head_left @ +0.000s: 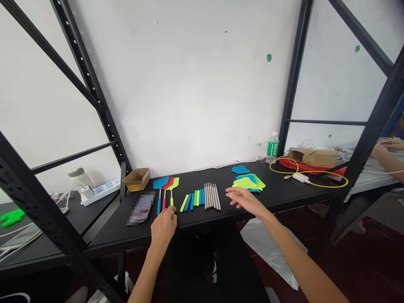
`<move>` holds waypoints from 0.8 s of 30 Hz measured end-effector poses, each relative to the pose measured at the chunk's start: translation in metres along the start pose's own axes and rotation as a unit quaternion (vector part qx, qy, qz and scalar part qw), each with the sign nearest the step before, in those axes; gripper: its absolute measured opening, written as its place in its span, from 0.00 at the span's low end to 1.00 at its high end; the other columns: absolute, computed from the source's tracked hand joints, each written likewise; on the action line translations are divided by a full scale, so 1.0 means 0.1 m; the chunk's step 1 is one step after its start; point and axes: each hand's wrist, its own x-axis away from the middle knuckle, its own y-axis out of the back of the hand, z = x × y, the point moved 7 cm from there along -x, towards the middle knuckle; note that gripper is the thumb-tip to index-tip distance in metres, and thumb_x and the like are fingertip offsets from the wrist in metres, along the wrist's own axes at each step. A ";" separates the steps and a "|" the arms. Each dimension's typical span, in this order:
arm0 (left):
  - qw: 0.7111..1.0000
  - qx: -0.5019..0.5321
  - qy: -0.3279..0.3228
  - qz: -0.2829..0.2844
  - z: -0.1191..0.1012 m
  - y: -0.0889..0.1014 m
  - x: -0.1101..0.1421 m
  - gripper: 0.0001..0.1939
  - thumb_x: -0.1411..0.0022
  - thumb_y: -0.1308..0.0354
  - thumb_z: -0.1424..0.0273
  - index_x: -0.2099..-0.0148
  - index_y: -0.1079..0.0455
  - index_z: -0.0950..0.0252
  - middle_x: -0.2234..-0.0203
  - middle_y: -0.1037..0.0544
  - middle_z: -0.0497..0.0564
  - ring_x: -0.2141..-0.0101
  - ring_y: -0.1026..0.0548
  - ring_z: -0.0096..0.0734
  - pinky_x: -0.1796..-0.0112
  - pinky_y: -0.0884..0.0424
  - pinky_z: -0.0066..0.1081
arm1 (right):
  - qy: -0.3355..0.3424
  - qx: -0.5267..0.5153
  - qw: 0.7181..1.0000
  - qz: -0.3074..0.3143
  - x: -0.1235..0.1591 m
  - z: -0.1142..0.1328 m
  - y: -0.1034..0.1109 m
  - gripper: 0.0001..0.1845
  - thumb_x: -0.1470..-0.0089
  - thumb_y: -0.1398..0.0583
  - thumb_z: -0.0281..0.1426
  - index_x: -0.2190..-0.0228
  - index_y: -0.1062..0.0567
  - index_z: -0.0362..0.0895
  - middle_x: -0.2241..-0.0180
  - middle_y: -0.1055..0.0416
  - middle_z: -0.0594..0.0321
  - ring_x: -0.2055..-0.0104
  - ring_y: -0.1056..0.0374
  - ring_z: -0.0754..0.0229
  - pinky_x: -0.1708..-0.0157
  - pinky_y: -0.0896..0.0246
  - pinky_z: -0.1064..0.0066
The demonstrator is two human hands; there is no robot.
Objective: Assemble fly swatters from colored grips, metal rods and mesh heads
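My left hand (pixel 163 226) has its fingers closed around the lower handle of a yellow-green fly swatter (pixel 171 200), which lies flat on the table. Beside it, to the left, lie a red fly swatter (pixel 164 203) and a blue fly swatter (pixel 159 205), their heads overlapping at the back. My right hand (pixel 244 201) is open, fingers stretched to the left, holding nothing. It is between a row of metal rods (pixel 212 197) and a pile of loose swatter heads (pixel 249 182) in yellow-green and blue. Several loose handles (pixel 196 198), blue and yellow-green, lie left of the rods.
A phone (pixel 142 208) and a small cardboard box (pixel 136 179) lie at the table's left. One blue swatter head (pixel 240 169) sits behind the pile. At right are a water bottle (pixel 272 148), a yellow cable (pixel 331 173) and black rack posts (pixel 293 63). Another person's arm shows far right.
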 end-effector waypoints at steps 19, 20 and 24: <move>0.997 -0.043 0.050 -0.031 0.02 0.05 -0.01 0.18 0.31 0.55 0.56 0.53 0.35 0.65 0.70 0.23 0.59 0.70 0.23 0.46 0.73 0.40 0.31 | 0.003 0.022 0.999 0.025 0.05 0.05 -0.13 0.18 0.41 0.42 0.41 0.53 0.25 0.47 0.52 0.26 0.55 0.62 0.27 0.58 0.69 0.35 0.71; 0.997 -0.042 0.058 -0.027 0.03 0.05 -0.01 0.18 0.32 0.55 0.55 0.56 0.34 0.65 0.70 0.23 0.59 0.70 0.23 0.47 0.73 0.39 0.31 | 0.003 0.023 0.999 0.026 0.05 0.05 -0.14 0.18 0.42 0.42 0.41 0.53 0.25 0.47 0.52 0.26 0.55 0.62 0.27 0.58 0.69 0.35 0.71; 0.996 -0.044 0.075 0.007 0.06 0.05 0.00 0.19 0.33 0.56 0.57 0.67 0.32 0.63 0.72 0.24 0.59 0.69 0.24 0.49 0.72 0.38 0.34 | 0.001 0.024 0.999 0.033 0.06 0.05 -0.15 0.18 0.42 0.42 0.42 0.54 0.25 0.47 0.53 0.26 0.55 0.62 0.27 0.58 0.69 0.35 0.71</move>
